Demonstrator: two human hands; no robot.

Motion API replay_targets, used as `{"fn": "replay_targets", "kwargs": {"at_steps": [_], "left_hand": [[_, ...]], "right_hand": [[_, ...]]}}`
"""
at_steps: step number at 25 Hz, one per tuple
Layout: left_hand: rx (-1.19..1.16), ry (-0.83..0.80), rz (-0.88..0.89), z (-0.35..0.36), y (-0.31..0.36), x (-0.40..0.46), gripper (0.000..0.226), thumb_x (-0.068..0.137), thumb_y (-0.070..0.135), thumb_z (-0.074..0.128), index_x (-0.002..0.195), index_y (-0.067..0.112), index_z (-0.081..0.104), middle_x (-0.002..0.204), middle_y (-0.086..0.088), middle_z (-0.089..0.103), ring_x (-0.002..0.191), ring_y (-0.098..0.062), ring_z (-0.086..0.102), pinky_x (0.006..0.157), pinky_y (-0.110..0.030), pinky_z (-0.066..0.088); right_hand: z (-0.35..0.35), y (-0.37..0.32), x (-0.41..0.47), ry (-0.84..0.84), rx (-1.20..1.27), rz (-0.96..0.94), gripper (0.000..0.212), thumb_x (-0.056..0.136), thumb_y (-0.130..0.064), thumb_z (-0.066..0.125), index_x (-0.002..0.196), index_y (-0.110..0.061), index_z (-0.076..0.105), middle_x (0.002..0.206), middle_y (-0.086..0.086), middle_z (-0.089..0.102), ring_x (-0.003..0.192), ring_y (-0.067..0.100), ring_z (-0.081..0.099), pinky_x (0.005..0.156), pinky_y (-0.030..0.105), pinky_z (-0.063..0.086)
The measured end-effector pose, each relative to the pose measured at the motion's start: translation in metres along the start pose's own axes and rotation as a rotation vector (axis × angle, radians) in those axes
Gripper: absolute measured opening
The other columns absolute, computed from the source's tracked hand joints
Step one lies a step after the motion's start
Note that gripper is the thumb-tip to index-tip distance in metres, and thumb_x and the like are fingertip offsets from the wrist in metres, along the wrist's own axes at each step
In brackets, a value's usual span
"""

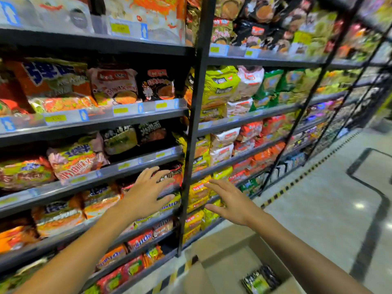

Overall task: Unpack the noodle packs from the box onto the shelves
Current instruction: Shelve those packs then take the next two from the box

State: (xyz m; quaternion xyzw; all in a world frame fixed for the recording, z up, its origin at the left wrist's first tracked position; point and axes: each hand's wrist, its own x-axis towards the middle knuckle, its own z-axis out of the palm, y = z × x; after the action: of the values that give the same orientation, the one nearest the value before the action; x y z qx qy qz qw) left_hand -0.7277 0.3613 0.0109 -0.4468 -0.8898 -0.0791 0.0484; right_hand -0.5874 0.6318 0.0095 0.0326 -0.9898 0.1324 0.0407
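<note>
Left hand: raised before the dark metal store shelves, fingers straight and spread wide, holding nothing. Its fingertips lie over a black and red noodle pack on a middle shelf tier, just left of the black upright post; whether they touch the pack cannot be told.

Right hand: raised on the other side of the post, fingers straight and loosely spread, thumb out, holding nothing. It sits in front of a stack of yellow noodle packs; contact cannot be told.

Open brown cardboard box: on the pale tiled floor at the foot of the shelves, below and between the two forearms, well apart from both hands. Flaps folded outward.

Black and green noodle packs: lying in the bottom of the box, near its right side, directly under the right forearm and well below the right hand.

Shelf stock: rows of bagged noodles in orange, pink, black, yellow, white and green wrappers fill every tier in view. Clear price strips with yellow labels run along the shelf edges.

Floor marking: yellow and black striped tape runs along the shelf base.
</note>
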Motion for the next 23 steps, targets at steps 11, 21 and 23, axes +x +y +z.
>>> {"fn": "replay_targets", "kwargs": {"at_steps": [11, 21, 23], "left_hand": [[-0.081, -0.311, 0.080, 0.098, 0.203, 0.002, 0.103, 0.069, 0.087, -0.004, 0.148, 0.033, 0.037, 0.162, 0.003, 0.020, 0.150, -0.029, 0.006, 0.121, -0.050, 0.005], [-0.157, -0.425, 0.234, 0.168, 0.432, 0.030, 0.110, 0.065, 0.088, -0.005, 0.149, 0.030, 0.036, 0.160, 0.003, 0.025, 0.150, -0.025, 0.010, 0.119, -0.043, 0.007], [-0.166, -0.440, 0.215, 0.186, 0.442, 0.037, 0.106, 0.068, 0.089, -0.002, 0.150, 0.032, 0.034, 0.162, 0.002, 0.021, 0.150, -0.025, 0.009, 0.120, -0.044, 0.008]], "right_hand": [[0.016, 0.117, -0.218, -0.122, 0.021, 0.330, 0.079, 0.089, -0.079, 0.030, 0.155, -0.035, 0.027, 0.163, -0.008, 0.023, 0.152, 0.019, 0.015, 0.122, 0.041, 0.019], [-0.011, 0.267, -0.439, -0.192, 0.041, 0.577, 0.086, 0.083, -0.083, 0.028, 0.155, -0.035, 0.026, 0.163, -0.001, 0.025, 0.150, 0.026, 0.018, 0.121, 0.044, 0.021], [-0.007, 0.284, -0.448, -0.192, 0.074, 0.566, 0.103, 0.071, -0.094, 0.015, 0.154, -0.035, 0.026, 0.163, -0.001, 0.025, 0.150, 0.026, 0.019, 0.121, 0.043, 0.022]]}}
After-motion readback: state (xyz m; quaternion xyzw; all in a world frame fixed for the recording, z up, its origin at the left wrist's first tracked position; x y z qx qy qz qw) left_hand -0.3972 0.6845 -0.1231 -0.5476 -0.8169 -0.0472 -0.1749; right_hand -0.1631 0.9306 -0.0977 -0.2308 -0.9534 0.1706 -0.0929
